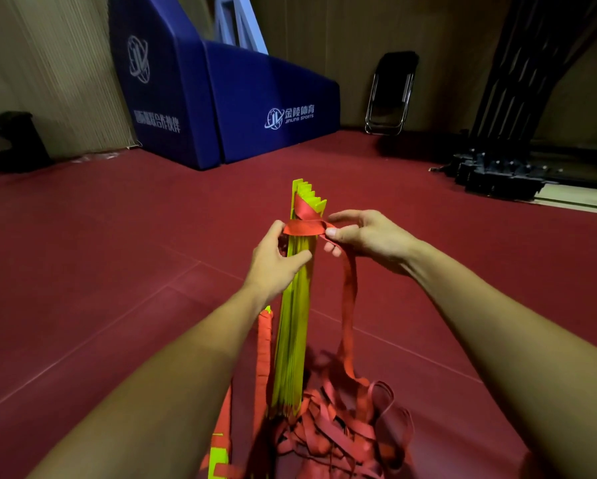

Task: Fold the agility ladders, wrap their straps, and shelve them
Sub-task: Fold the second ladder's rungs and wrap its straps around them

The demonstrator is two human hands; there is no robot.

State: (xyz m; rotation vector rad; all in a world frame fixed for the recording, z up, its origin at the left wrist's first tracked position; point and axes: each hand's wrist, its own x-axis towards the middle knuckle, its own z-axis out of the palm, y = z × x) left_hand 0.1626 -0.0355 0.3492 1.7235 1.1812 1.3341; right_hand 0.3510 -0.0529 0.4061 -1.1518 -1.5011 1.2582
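Right now the folded ladder (pixel 295 323), a tight stack of flat yellow-green plastic rungs, stands on end between the two arms. Its long axis runs from the floor (pixel 117 271) near the person up and away, with the stepped rung ends at the far top. The left grip (pixel 276 261) clasps the stack just below its top, thumb laid across the near face and fingers curled behind. Just beside it, the right grip (pixel 366 236) pinches the red strap (pixel 304 229) between thumb and forefinger. The strap is flat woven webbing. One turn lies straight across the stack between the two grips, and another crosses slantwise above it. From the right grip the strap hangs down slack into a tangled heap of loose webbing (pixel 338 440) at the foot of the stack. A second bundle (pixel 264 350), wound in red with a yellow tip showing, leans just left of the ladder. Blue padded blocks (pixel 255 108) and a folded chair (pixel 390 95) stand by the far wall.
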